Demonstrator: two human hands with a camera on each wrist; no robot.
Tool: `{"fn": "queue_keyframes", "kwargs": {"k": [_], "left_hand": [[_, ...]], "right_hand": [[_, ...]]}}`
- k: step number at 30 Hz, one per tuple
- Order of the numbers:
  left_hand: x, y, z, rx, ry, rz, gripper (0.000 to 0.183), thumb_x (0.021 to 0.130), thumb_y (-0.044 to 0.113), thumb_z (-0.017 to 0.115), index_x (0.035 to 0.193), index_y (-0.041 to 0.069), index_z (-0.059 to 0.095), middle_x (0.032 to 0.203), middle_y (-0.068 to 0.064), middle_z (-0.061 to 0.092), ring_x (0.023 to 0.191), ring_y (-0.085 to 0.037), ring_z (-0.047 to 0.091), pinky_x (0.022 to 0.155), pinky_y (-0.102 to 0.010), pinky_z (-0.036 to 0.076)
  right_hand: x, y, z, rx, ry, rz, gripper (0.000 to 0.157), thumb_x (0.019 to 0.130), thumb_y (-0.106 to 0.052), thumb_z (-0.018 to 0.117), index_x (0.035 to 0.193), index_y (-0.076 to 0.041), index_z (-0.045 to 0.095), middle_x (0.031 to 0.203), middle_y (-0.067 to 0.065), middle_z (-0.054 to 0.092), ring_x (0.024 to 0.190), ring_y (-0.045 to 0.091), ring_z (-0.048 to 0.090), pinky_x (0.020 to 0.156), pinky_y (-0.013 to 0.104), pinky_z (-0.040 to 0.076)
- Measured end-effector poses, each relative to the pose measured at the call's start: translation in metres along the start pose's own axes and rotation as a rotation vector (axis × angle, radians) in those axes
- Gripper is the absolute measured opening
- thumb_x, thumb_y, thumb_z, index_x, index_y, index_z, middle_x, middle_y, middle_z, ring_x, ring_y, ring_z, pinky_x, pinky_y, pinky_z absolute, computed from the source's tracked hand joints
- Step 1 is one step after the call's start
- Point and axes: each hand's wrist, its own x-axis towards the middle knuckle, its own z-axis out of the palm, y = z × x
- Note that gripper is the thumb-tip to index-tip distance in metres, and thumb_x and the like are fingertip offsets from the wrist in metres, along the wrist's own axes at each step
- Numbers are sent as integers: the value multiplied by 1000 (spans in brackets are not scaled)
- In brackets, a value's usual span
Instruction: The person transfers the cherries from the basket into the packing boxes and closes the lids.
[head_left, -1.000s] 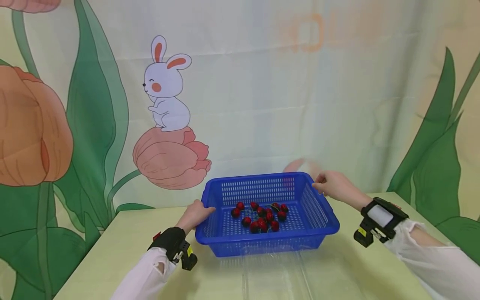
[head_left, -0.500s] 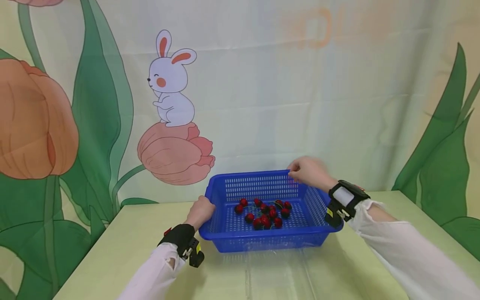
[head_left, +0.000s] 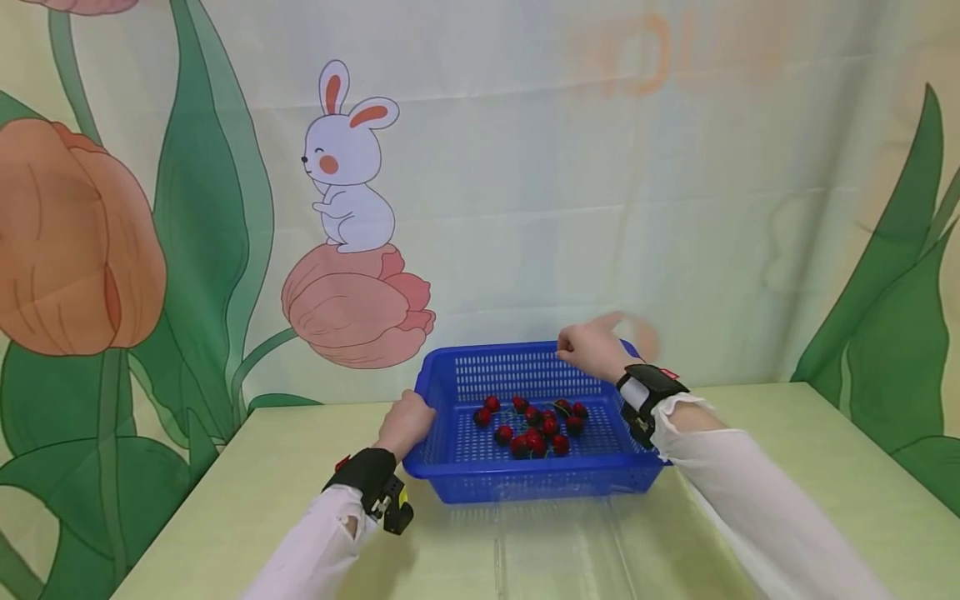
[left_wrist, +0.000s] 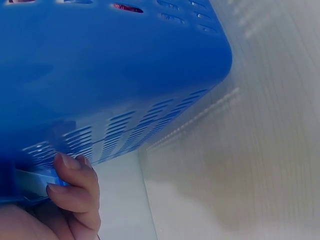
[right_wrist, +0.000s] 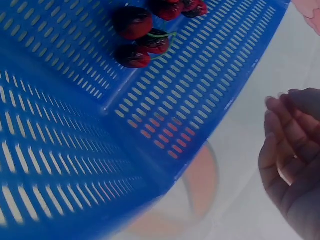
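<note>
A blue perforated plastic basket (head_left: 536,483) stands on the table, with several dark red cherries (head_left: 535,442) lying on its floor, some with green stems. My left hand (head_left: 407,423) grips the basket's left rim; in the left wrist view its curled fingers (left_wrist: 77,182) are hooked under the edge. Near the back right part of the basket, my right hand (head_left: 592,348) hovers at the height of the back rim. The right wrist view shows that hand's fingers (right_wrist: 272,155) loosely curled, apart from the rim, with nothing between them.
A clear plastic container (head_left: 558,542) sits in front of the basket, its back edge close to the basket's front wall. Behind the pale yellow table (head_left: 285,467) hangs a printed curtain (head_left: 510,208) with a rabbit and tulips.
My right hand has left the basket's right rim and moved leftward to near the back rim. The left hand keeps its grip on the left rim. The cherries stay in place in the basket.
</note>
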Motion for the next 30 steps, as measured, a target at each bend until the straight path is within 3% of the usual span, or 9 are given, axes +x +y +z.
{"fn": "queue_keyframes", "kwargs": {"k": [7,20,30], "left_hand": [[1,-2,1,7,8,-5,43,89,12,46,118,-18,36,97,-28,54,86,-39,57,71,-49,47],[3,0,2,29,20,-20,41,89,13,47,116,-17,38,95,-27,55,84,-38,58,69,-49,47],[3,-2,4,27,24,-13,40,89,13,47,115,-16,38,93,-27,55,83,-38,58,69,-49,47]], "right_hand": [[6,1,20,21,-78,-10,8,87,-12,60,90,-6,64,77,1,58,63,14,52,60,30,44],[-1,14,49,-154,-184,-101,8,84,-8,61,77,-11,62,65,-5,52,57,10,48,58,30,41],[-5,14,59,-234,-248,-77,18,80,-11,68,66,-15,57,58,-6,49,53,11,47,54,30,41]]}}
